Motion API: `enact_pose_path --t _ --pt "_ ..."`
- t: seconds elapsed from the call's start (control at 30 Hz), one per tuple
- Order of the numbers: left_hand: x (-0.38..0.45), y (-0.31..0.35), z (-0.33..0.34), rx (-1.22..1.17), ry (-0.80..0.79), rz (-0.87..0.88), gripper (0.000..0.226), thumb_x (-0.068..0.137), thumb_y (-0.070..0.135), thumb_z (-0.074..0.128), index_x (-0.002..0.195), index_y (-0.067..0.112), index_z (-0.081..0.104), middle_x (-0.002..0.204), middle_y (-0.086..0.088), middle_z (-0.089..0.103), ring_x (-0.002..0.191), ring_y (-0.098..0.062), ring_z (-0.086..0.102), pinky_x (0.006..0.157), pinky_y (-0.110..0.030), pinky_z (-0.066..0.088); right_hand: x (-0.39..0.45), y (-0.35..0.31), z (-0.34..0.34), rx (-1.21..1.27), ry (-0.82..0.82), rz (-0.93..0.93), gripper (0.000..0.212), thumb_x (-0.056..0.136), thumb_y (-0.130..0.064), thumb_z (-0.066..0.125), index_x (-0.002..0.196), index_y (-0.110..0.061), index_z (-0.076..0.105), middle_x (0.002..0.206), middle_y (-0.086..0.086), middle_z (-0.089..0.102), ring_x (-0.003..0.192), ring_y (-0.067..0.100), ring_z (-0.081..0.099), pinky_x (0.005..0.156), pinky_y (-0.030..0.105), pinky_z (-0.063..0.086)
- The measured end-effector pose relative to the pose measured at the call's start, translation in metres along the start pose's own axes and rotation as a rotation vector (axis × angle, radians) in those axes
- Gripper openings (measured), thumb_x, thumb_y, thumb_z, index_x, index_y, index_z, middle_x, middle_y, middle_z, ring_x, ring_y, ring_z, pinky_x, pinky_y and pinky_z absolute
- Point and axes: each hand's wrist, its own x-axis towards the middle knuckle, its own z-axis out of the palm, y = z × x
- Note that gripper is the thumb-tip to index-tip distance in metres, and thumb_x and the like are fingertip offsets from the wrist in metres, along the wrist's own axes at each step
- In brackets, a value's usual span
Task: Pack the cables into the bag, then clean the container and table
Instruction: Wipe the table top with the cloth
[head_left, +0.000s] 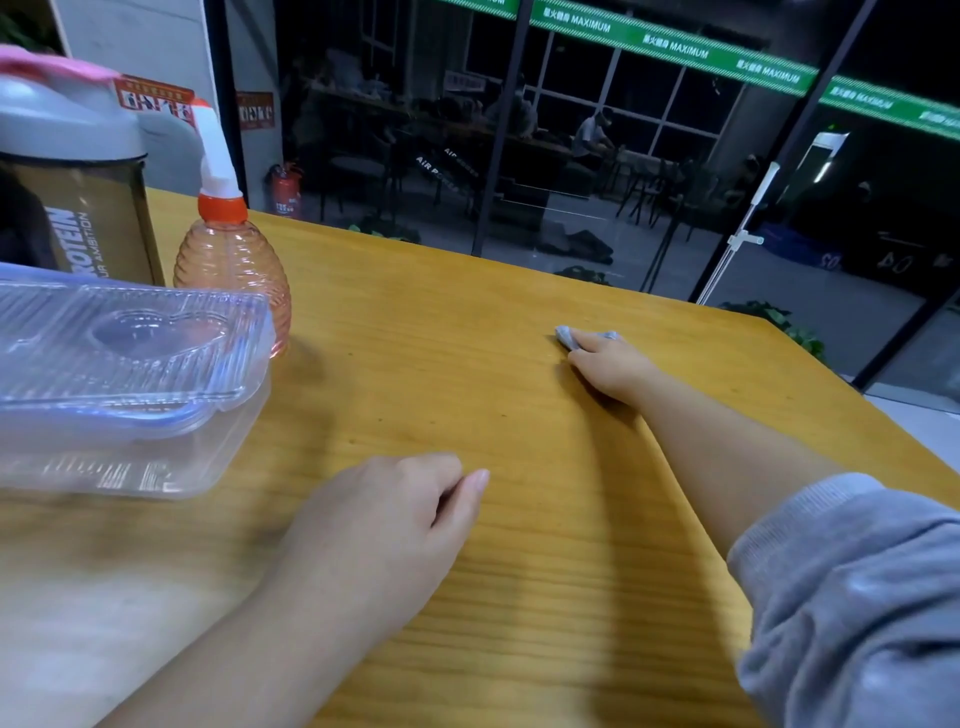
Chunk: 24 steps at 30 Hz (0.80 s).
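While the right hand reaches far across the desk and presses a small grey cloth flat under its fingers, the left hand rests near the body with fingers loosely curled, gripping nothing. The cloth lies at the far right of the desk, well apart from the container, which sits at the left edge with its lid resting on top, slightly askew. The right forearm runs from near right to far centre, so wiping strokes would likely sweep along that line; the unwiped stretch seems to lie to the left, toward the container. The left hand is nearer the container, the right nearer the cloth. Counted: one cloth, one container with one lid, one orange spray bottle just behind it, one shaker bottle at far left. No cables or bag show here.
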Motion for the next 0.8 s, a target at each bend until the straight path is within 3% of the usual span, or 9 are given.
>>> enact_pose_path --t 0.43,0.57,0.67,0.8 --pt "0.002 -0.007 0.001 -0.109 0.068 0.032 0.041 0.085 0.05 0.041 0.059 0.019 0.036 0.044 0.001 0.035 0.048 -0.018 0.035 0.05 -0.038 0.037 -0.09 -0.019 0.017 -0.061 -0.141 -0.618 0.046 0.099 -0.032 0.043 0.142 -0.046 0.033 0.149 -0.028 0.028 0.143 0.0 0.014 0.114 0.028 0.019" --pt "0.001 -0.01 0.001 -0.131 0.077 0.03 0.04 0.087 0.045 0.046 0.056 0.021 0.038 0.042 0.0 0.034 0.049 -0.02 0.036 0.051 -0.038 0.038 -0.135 -0.021 0.018 -0.037 -0.17 -0.756 0.045 0.098 -0.023 0.049 0.139 -0.039 0.042 0.144 -0.026 0.037 0.14 -0.003 0.02 0.114 0.02 0.017" --pt "0.001 -0.012 0.001 -0.14 0.079 0.019 0.038 0.087 0.046 0.046 0.058 0.022 0.039 0.043 0.002 0.036 0.047 -0.019 0.035 0.05 -0.039 0.038 -0.158 -0.018 0.018 0.072 -0.203 -0.787 0.038 0.096 -0.015 0.051 0.13 -0.032 0.056 0.136 -0.021 0.05 0.135 -0.003 0.033 0.112 0.018 0.025" --pt "0.001 -0.014 0.002 -0.132 0.083 0.02 0.039 0.085 0.049 0.043 0.062 0.018 0.037 0.044 0.002 0.035 0.047 -0.019 0.033 0.05 -0.041 0.038 -0.172 -0.017 0.006 0.192 -0.178 -0.708 0.027 0.097 -0.017 0.051 0.116 -0.032 0.062 0.108 -0.028 0.06 0.099 -0.012 0.053 0.088 0.01 0.04"
